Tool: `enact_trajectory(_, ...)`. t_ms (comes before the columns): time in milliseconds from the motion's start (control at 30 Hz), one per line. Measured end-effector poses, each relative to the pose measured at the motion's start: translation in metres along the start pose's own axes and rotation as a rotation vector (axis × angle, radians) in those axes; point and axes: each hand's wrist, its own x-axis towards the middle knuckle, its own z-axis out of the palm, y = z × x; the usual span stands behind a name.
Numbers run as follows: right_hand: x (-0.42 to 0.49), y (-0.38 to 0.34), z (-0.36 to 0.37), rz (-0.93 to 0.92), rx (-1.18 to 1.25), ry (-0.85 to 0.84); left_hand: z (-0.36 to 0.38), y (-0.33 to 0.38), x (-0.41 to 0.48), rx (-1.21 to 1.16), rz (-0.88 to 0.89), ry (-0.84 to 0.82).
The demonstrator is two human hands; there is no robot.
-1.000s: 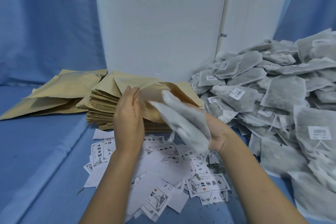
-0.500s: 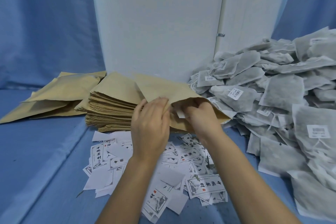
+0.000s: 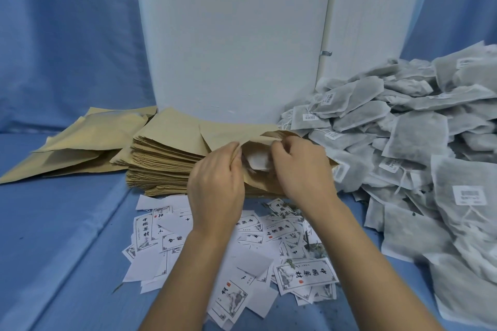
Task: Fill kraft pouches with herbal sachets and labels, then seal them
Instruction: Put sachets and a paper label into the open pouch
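A kraft pouch [image 3: 231, 133] lies on top of the pouch stack [image 3: 166, 166], its mouth pulled open toward me. My left hand [image 3: 215, 183] pinches the left lip of the mouth. My right hand [image 3: 298, 169] grips the right lip with curled fingers. Between the two hands a white sachet [image 3: 258, 161] shows inside the pouch, mostly hidden. Printed paper labels [image 3: 304, 274] lie scattered on the blue surface below my wrists.
A big heap of grey-white herbal sachets [image 3: 419, 148] fills the right side. Filled kraft pouches [image 3: 88, 137] lie at the left. A white panel [image 3: 231, 35] stands right behind the stack, with blue cloth [image 3: 67, 40] around it.
The sachets that my right hand held in the air a second ago have gone into the pouch. Both hands now hold the pouch mouth, and the sachet sits deeper inside.
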Motion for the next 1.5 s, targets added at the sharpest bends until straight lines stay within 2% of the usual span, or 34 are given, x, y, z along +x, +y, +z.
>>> enact_trajectory(67, 0.002, 0.001, 0.004, 0.001, 0.136, -0.155, 0.001, -0.001, -0.002, 0.019, 0.049, 0.039)
enact_trajectory(133, -0.001, 0.004, 0.009, -0.053, 0.188, -0.392, 0.002, 0.000, -0.004, 0.041, 0.088, 0.077)
enact_trajectory(200, -0.005, 0.011, 0.016, -0.156, 0.186, -0.492, 0.003, 0.002, -0.005, 0.055, 0.105, 0.085)
enact_trajectory(333, -0.005, 0.012, 0.017, -0.207, 0.236, -0.284, 0.002, 0.004, -0.001, 0.058, 0.031, 0.031)
enact_trajectory(400, -0.005, 0.010, 0.011, -0.172, 0.377, -0.196, 0.000, 0.004, 0.002, 0.038, -0.057, 0.007)
enact_trajectory(467, -0.006, 0.009, 0.002, -0.127, 0.586, -0.233, -0.001, 0.002, 0.005, 0.015, -0.130, 0.021)
enact_trajectory(533, -0.006, 0.009, -0.009, -0.095, 0.658, -0.454, -0.003, -0.001, 0.007, 0.009, -0.164, 0.052)
enact_trajectory(633, -0.002, 0.016, -0.021, -0.045, 0.510, -0.866, -0.007, -0.006, 0.009, 0.027, -0.197, 0.106)
enact_trajectory(700, 0.003, 0.025, -0.022, 0.014, 0.376, -1.007, -0.009, -0.008, 0.010, 0.028, -0.208, 0.134)
enact_trajectory(767, 0.009, 0.038, -0.014, 0.034, 0.163, -0.936, -0.011, -0.010, 0.013, 0.016, -0.216, 0.158)
enact_trajectory(833, 0.016, 0.058, -0.002, 0.038, -0.127, -0.689, -0.011, -0.010, 0.014, 0.001, -0.227, 0.179)
enact_trajectory(900, 0.018, 0.075, 0.011, 0.079, -0.320, -0.474, -0.009, -0.008, 0.014, -0.002, -0.224, 0.178)
enact_trajectory(967, 0.016, 0.092, 0.020, 0.162, -0.393, -0.421, -0.007, -0.007, 0.013, -0.002, -0.217, 0.161)
enact_trajectory(1033, 0.013, 0.104, 0.027, 0.248, -0.447, -0.480, -0.006, -0.007, 0.011, -0.005, -0.214, 0.144)
enact_trajectory(1100, 0.009, 0.113, 0.034, 0.303, -0.451, -0.501, -0.004, -0.008, 0.010, -0.009, -0.212, 0.137)
enact_trajectory(1200, 0.005, 0.120, 0.042, 0.320, -0.397, -0.418, -0.004, -0.009, 0.009, -0.026, -0.217, 0.152)
enact_trajectory(1367, -0.002, 0.117, 0.048, 0.275, -0.264, -0.172, -0.003, -0.010, 0.009, -0.051, -0.243, 0.155)
enact_trajectory(1500, -0.005, 0.116, 0.050, 0.173, -0.170, 0.013, -0.003, -0.010, 0.008, -0.061, -0.267, 0.147)
